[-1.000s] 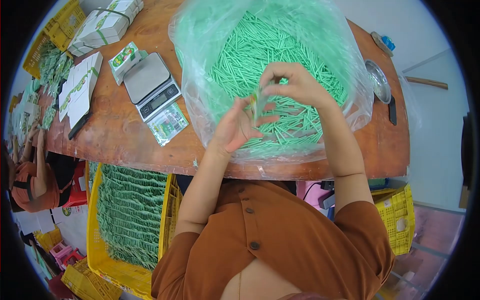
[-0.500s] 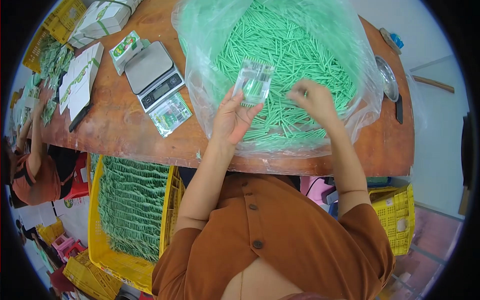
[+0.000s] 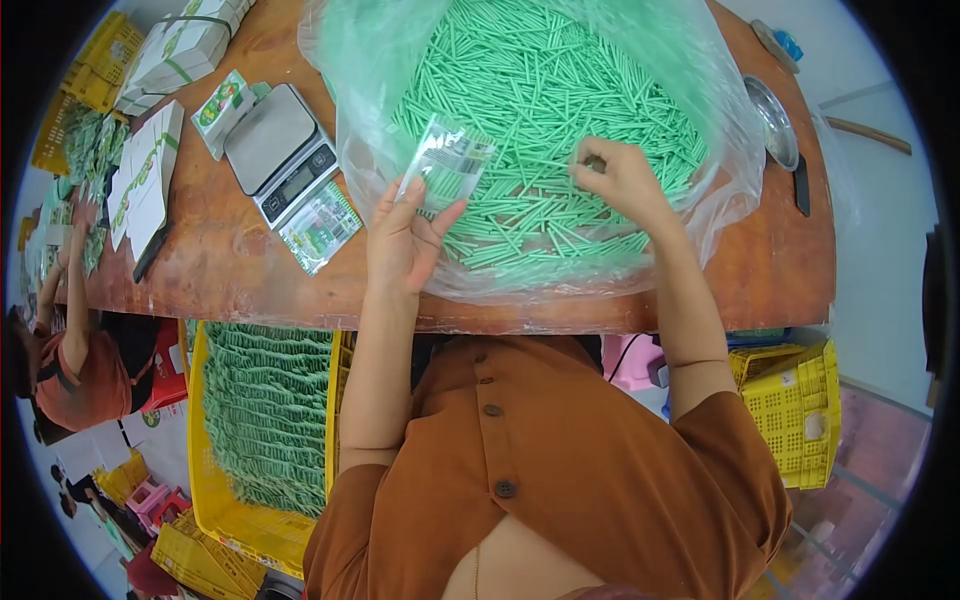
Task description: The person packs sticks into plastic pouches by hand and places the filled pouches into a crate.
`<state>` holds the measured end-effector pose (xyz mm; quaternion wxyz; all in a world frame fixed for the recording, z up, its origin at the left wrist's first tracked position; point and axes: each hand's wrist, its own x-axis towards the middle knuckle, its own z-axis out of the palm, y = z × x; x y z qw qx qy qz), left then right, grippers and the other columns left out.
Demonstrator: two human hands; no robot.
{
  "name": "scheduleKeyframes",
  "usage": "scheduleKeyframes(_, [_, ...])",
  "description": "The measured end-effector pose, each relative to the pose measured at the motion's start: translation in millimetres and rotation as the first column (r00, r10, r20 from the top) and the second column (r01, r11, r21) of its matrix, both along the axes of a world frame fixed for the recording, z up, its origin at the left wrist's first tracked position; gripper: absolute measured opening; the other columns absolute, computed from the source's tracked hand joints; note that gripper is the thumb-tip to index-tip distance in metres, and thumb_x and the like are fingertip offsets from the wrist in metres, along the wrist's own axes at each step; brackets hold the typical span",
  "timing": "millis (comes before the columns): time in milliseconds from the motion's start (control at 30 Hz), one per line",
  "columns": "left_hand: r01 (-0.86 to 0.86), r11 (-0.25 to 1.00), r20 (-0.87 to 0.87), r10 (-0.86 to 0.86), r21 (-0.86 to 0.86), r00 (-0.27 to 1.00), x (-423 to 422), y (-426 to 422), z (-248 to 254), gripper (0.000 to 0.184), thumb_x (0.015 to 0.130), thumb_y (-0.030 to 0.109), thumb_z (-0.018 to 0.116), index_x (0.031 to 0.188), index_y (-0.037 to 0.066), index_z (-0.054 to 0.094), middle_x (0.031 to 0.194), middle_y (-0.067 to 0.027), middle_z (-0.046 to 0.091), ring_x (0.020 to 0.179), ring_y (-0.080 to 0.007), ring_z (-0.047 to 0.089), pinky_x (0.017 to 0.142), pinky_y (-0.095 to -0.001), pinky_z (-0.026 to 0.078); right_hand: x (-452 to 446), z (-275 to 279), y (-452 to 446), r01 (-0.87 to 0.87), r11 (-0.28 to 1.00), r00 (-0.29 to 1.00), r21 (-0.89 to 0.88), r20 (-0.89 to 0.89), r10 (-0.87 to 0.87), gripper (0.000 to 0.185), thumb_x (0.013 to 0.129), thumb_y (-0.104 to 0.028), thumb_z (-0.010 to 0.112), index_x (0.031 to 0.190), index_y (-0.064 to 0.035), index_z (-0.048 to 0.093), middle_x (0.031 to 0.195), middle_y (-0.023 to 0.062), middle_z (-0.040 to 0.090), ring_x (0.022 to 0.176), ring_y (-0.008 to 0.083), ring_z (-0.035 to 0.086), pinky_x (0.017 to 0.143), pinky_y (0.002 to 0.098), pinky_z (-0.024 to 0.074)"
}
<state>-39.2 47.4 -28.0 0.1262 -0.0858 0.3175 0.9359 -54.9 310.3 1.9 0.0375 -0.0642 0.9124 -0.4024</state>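
My left hand [image 3: 405, 235] is closed on the lower left edge of a clear printed packet [image 3: 450, 165], thumb on its front. Green sticks show inside the packet, which is tilted above a big heap of thin green sticks [image 3: 560, 90]. The heap lies in a large open clear plastic bag [image 3: 735, 190]. Over the near right part of the heap, my right hand [image 3: 622, 180] has its thumb and fingers drawn together in a pinch. Whatever may be between those fingertips is too small to make out.
Left of the bag stand a digital scale [image 3: 280, 150], a second filled packet [image 3: 322, 228] and white boxes [image 3: 145, 190]. A metal bowl [image 3: 770, 122] sits at the right. Below the table edge is a yellow crate [image 3: 208, 480] of green packets. Another person [image 3: 85, 365] works at far left.
My left hand has moved left with the packet, which now leans more. The right hand is slightly higher and less blurred, its fingers still pinched. The whole view has shifted a little.
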Motion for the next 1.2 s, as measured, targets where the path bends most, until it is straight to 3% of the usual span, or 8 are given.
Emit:
scheduleKeyframes(200, [0.161, 0.986, 0.064, -0.158, -0.041, 0.985, -1.4, 2.0, -2.5, 0.020, 0.086, 0.011, 0.056, 0.103, 0.000, 0.056, 0.106, -0.0103, 0.057, 0.094, -0.0212, 0.059, 0.075, -0.0359, 0.056, -4.8, 65.8, 14.7, -0.153, 0.973, 0.988, -0.174, -0.052, 0.146, 0.016, 0.075, -0.011, 0.059, 0.068, -0.0003, 0.050, 0.059, 0.0010, 0.050, 0.057, 0.0069, 0.043, 0.055, 0.0225, 0.0375])
scheduleKeyframes(467, [0.317, 0.948, 0.069, -0.317, 0.020, 0.946, 3.8, 16.2, -4.3, 0.022, 0.087, 0.013, 0.056, 0.104, 0.000, 0.055, 0.105, -0.0104, 0.058, 0.094, -0.0217, 0.059, 0.074, -0.0374, 0.056, -14.4, 77.8, -23.6, -0.398, 0.916, 0.916, 0.060, -0.029, 0.400, 0.013, 0.073, -0.010, 0.061, 0.069, -0.0011, 0.053, 0.057, 0.0024, 0.045, 0.054, 0.0117, 0.043, 0.051, 0.0255, 0.0361])
scheduleKeyframes(533, [0.343, 0.938, 0.057, -0.345, 0.043, 0.937, 3.9, 17.3, -9.8, 0.022, 0.088, 0.016, 0.054, 0.104, 0.000, 0.054, 0.105, -0.0112, 0.058, 0.094, -0.0218, 0.059, 0.074, -0.0376, 0.056, -15.6, 62.6, -35.1, -0.431, 0.899, 0.825, 0.080, -0.370, 0.428, 0.007, 0.073, -0.009, 0.061, 0.075, -0.0024, 0.059, 0.060, 0.0035, 0.050, 0.056, 0.0116, 0.048, 0.053, 0.0262, 0.0391])
scheduleKeyframes(733, [0.246, 0.937, 0.049, -0.265, 0.247, 0.963, 3.1, 19.6, -17.2, 0.025, 0.091, 0.021, 0.048, 0.107, 0.002, 0.052, 0.108, -0.0117, 0.058, 0.097, -0.0228, 0.059, 0.075, -0.0369, 0.056, 4.2, 59.4, -45.8, 0.014, 0.788, 0.987, -0.615, -0.120, -0.111, 0.025, 0.077, 0.000, 0.059, 0.101, -0.0023, 0.053, 0.071, 0.0045, 0.060, 0.058, 0.0046, 0.051, 0.053, 0.0168, 0.0407])
scheduleKeyframes(867, [0.216, 0.945, 0.066, -0.238, 0.247, 0.969, 3.0, 31.5, -15.5, 0.026, 0.091, 0.022, 0.047, 0.108, 0.003, 0.051, 0.109, -0.0116, 0.057, 0.097, -0.0230, 0.059, 0.075, -0.0361, 0.055, 14.2, 33.1, -60.1, 0.013, 0.794, 0.941, -0.608, -0.262, -0.216, 0.044, 0.079, 0.003, 0.058, 0.117, -0.0046, 0.038, 0.079, 0.0114, 0.063, 0.057, 0.0034, 0.049, 0.050, 0.0150, 0.0367])
scheduleKeyframes(1000, [0.217, 0.945, 0.056, -0.237, 0.245, 0.970, 4.4, 31.2, -14.9, 0.026, 0.092, 0.022, 0.047, 0.108, 0.003, 0.051, 0.109, -0.0116, 0.058, 0.097, -0.0227, 0.059, 0.076, -0.0358, 0.055, 12.5, 30.5, -65.1, 0.029, 0.872, 0.935, -0.489, -0.295, -0.196, 0.019, 0.082, -0.006, 0.059, 0.100, -0.0022, 0.057, 0.081, 0.0064, 0.064, 0.066, 0.0091, 0.053, 0.064, 0.0209, 0.0413])
scheduleKeyframes(1100, [0.215, 0.943, 0.045, -0.234, 0.255, 0.971, 4.2, 31.0, -16.9, 0.026, 0.091, 0.022, 0.047, 0.107, 0.003, 0.051, 0.108, -0.0114, 0.058, 0.097, -0.0227, 0.059, 0.075, -0.0358, 0.055, 5.6, 25.6, -58.0, -0.035, 0.972, 0.887, -0.233, -0.456, -0.078, 0.013, 0.082, -0.009, 0.059, 0.091, -0.0020, 0.064, 0.088, 0.0032, 0.064, 0.085, 0.0131, 0.055, 0.076, 0.0255, 0.0412])
scheduleKeyframes(1200, [0.233, 0.936, 0.040, -0.252, 0.263, 0.967, 4.1, 30.0, -19.9, 0.025, 0.091, 0.022, 0.048, 0.107, 0.003, 0.051, 0.108, -0.0111, 0.057, 0.096, -0.0226, 0.059, 0.075, -0.0359, 0.056, 0.5, 20.2, -56.4, -0.135, 0.972, 0.929, -0.193, -0.365, 0.057, 0.017, 0.080, -0.007, 0.059, 0.096, -0.0027, 0.065, 0.100, 0.0039, 0.060, 0.097, 0.0143, 0.051, 0.083, 0.0275, 0.0392])
